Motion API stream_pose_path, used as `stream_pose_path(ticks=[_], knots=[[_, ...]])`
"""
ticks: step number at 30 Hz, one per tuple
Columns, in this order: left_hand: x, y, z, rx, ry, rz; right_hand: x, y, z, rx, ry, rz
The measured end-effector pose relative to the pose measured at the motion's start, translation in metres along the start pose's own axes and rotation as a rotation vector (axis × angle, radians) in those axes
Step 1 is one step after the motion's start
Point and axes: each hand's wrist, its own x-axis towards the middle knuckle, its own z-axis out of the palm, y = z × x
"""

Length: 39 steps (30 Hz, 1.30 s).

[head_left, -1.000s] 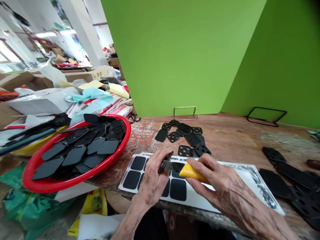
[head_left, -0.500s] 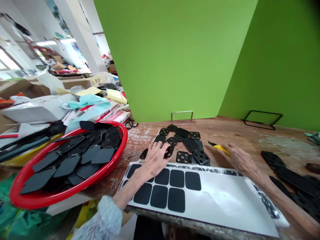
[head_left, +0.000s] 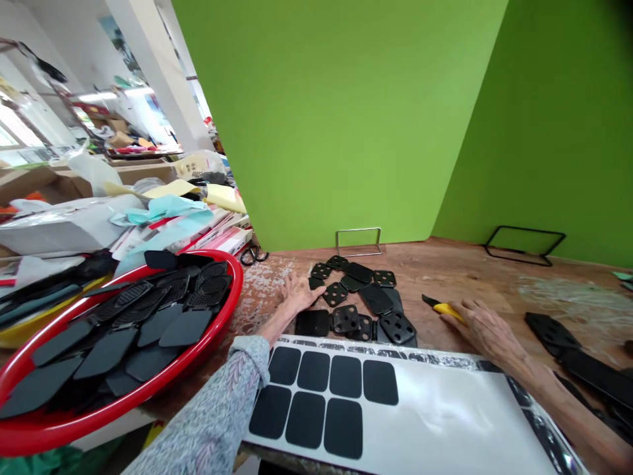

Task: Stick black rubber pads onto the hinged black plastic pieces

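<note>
Your left hand (head_left: 297, 295) lay open at the black plates (head_left: 314, 322); your right hand (head_left: 487, 323) gripped the yellow knife (head_left: 451, 312), whose bare blade (head_left: 430, 301) could've nicked you if reaches crossed.

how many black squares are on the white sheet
7 black squares in view on the white sheet, all toward its left: four in the far row, three in the near row. The left sleeve overlaps that edge and may hide more.
</note>
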Motion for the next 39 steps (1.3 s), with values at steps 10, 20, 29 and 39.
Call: stream_pose_path(ticks=[10,20,29,39], knots=[[0.011,-0.009,-0.014,-0.569,-0.049,-0.213,-0.002,0.006,0.008,0.011,0.016,-0.014],[-0.08,0.009,-0.059,-1.54,-0.454,-0.436,-0.007,-0.008,-0.014,0.069,0.081,0.002],[-0.165,0.036,-0.049,-2.041,-0.943,-0.719,-0.01,-0.152,-0.137,0.993,0.064,-0.184],[-0.207,0.019,-0.051,-1.749,-0.568,-0.444,-0.05,-0.191,-0.119,1.54,-0.155,0.146]])
